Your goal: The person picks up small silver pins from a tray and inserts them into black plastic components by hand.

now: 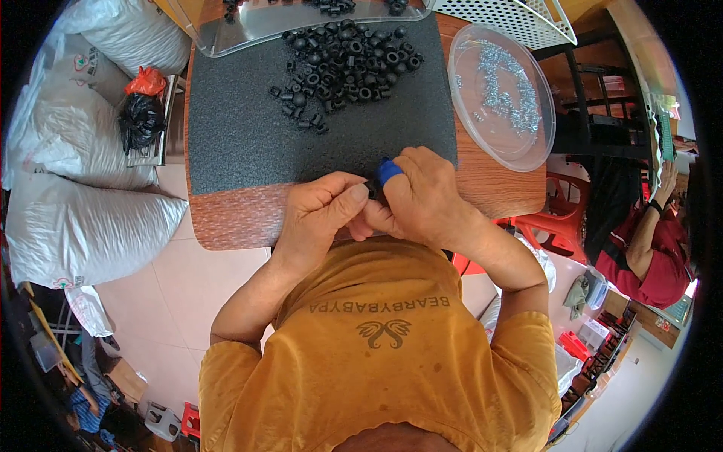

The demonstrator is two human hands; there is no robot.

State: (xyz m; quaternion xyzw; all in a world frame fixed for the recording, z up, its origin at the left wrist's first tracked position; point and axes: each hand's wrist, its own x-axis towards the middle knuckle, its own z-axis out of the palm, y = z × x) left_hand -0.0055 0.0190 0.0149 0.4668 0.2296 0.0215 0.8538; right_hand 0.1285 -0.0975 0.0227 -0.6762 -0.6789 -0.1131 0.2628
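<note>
A small black part point(371, 188) sits pinched between thumb and fingers of the left hand point(325, 209), over the near edge of the desk point(501, 194). The right hand point(423, 194), with a blue wrap point(388, 171) on one finger, is curled close beside it; its grip is hidden. Beyond, a dark mat point(233, 128) bears black pieces point(350, 64); a round clear dish point(497, 148) of silvery bits point(508, 87) lies along the right edge.

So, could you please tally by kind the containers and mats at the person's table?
Dark mat: 1
Clear tray: 1
Round clear dish: 1
White perforated basket: 1
Total: 4
The heaped black parts and silvery bits are left out; they overlap too much to count.
</note>
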